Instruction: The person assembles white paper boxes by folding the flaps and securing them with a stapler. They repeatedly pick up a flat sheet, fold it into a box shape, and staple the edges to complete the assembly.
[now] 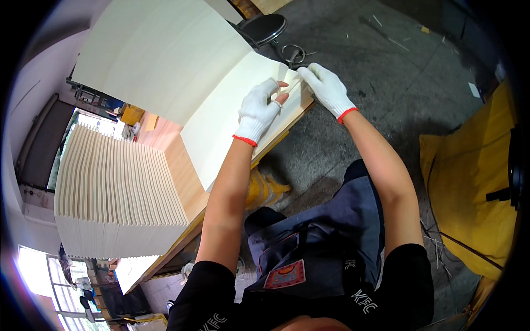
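A large pale sheet-like board (pixel 212 129) lies along the wooden workbench, and a tall pale panel (pixel 160 55) rises from its far side. My left hand (pixel 258 107), in a white knit glove with a red cuff, rests over the board near its right end. Its bare thumb and fingertip are apart, with nothing seen between them. My right hand (pixel 327 88), gloved the same way, is at the board's right end by the bench corner. Its fingers bend closed over the edge there, and their tips are partly hidden.
To the left, a long row of pale boards (pixel 118 182) stands packed on the workbench (pixel 185 171). Beyond the bench are a round black stool (pixel 265 27) and a grey floor (pixel 381 66) with scraps. A yellow cover (pixel 466 193) hangs on the right.
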Available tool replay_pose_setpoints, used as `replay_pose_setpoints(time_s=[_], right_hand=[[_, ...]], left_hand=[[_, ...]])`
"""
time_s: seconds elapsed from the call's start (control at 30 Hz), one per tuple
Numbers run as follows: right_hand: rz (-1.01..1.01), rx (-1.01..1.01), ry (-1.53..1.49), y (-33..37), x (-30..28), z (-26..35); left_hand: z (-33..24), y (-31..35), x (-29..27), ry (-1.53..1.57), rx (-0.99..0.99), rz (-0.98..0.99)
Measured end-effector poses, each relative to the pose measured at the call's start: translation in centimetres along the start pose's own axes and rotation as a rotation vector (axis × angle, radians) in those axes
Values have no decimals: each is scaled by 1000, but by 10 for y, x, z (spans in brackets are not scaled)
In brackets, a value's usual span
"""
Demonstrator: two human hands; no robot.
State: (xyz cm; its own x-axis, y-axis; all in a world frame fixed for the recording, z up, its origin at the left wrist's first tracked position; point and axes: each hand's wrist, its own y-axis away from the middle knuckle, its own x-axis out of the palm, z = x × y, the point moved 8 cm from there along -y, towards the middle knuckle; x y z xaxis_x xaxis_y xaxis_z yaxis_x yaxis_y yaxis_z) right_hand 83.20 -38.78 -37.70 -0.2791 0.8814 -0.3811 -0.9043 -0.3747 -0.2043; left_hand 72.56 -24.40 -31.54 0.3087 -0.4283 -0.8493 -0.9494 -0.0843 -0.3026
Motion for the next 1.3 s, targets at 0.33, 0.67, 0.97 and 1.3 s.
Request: replay_pose_setpoints(time_s=[0.33,0.67,0.97,1.3], right_hand=[[-200,-851,517,59,-2,72],[-95,-788,411,75,51,111],[451,-863,562,140,185,188],[400,-812,786,182,273,198]], left_hand=[[-30,17,-3,-414,89,-70],[36,55,-60,-416,-438,36],[75,174,-231,395,-344,-1000],[95,242,-267,535,-223,-1312]])
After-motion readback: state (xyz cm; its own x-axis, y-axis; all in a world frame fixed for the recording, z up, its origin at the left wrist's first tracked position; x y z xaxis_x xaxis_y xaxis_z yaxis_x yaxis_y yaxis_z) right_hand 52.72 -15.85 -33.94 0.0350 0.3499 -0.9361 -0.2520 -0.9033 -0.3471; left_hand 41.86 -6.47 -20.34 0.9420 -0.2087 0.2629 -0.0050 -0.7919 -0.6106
